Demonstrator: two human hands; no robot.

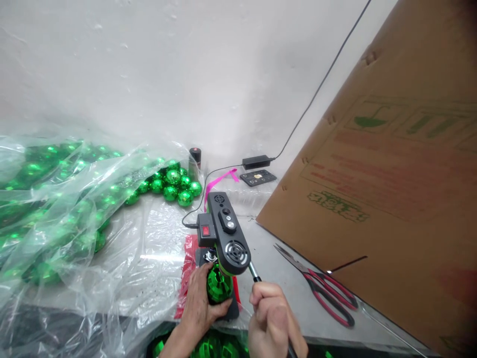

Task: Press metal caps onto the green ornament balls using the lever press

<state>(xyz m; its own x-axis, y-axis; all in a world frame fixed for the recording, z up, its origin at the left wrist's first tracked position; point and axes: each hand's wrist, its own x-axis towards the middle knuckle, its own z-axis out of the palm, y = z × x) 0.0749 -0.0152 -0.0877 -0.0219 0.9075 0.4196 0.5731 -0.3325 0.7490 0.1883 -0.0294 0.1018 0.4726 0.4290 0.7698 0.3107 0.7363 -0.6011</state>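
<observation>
a big clear plastic bag (74, 219) is sprawling over the left half of the frame, lying open and holding a mass of shiny green faceted balls. a small heap of loose balls (175, 186) is sitting at its mouth near the centre, just beside a dark cylinder (195, 158). more green balls are showing at the bottom edge below the wrists, but i cannot tell what is holding them.

a small black machine (223, 233) with a red switch is standing on the tabletop (268, 268) at lower centre, over a red sheet (189, 268). the left hand (201, 306) is wrapping its fingers (219, 312) around a green ball (218, 286), pressing it up under the machine's head. the right hand (272, 318) is clenching into a fist around the lever (254, 273) sticking out of the machine's right side.

red-handled scissors (324, 293) are lying closed on the tabletop to the right, near a large brown cardboard box (391, 174) filling the right side of the frame. at upper centre, by the wall, a power adapter (256, 161) and a flat dark device (258, 177) are lying side by side, with a pink ribbon (219, 181) to their left.
</observation>
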